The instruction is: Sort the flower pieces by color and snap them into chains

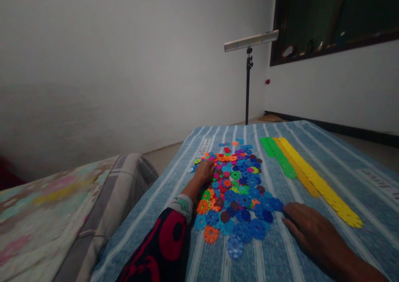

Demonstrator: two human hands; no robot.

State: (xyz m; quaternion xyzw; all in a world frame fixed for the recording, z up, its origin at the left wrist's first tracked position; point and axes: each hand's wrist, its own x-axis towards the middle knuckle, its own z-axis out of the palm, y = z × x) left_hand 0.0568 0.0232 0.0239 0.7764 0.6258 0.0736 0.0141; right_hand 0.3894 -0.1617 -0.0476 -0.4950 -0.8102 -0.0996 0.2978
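Observation:
A loose pile of flower-shaped plastic discs (236, 175) in blue, orange, red, green and purple lies on the striped cloth. My left hand (205, 171) rests at the pile's left side, its fingers curled down among the discs; the fingertips are hidden. At the pile's right edge is my right hand (307, 221), back upward, with fingers and thumb drawn together. Its tips meet the outermost blue disc (276, 204). A dark patch shows between thumb and fingers, too dim to name. One pale blue disc (235, 247) lies at the pile's near end.
Right of the pile, overlapping discs form a green row (282, 161), an orange row (301, 174) and a yellow row (324, 186). The striped cloth (137, 240) covers the surface. A patterned bed cover (52, 207) lies at left. Behind stands a lamp on a pole (247, 82).

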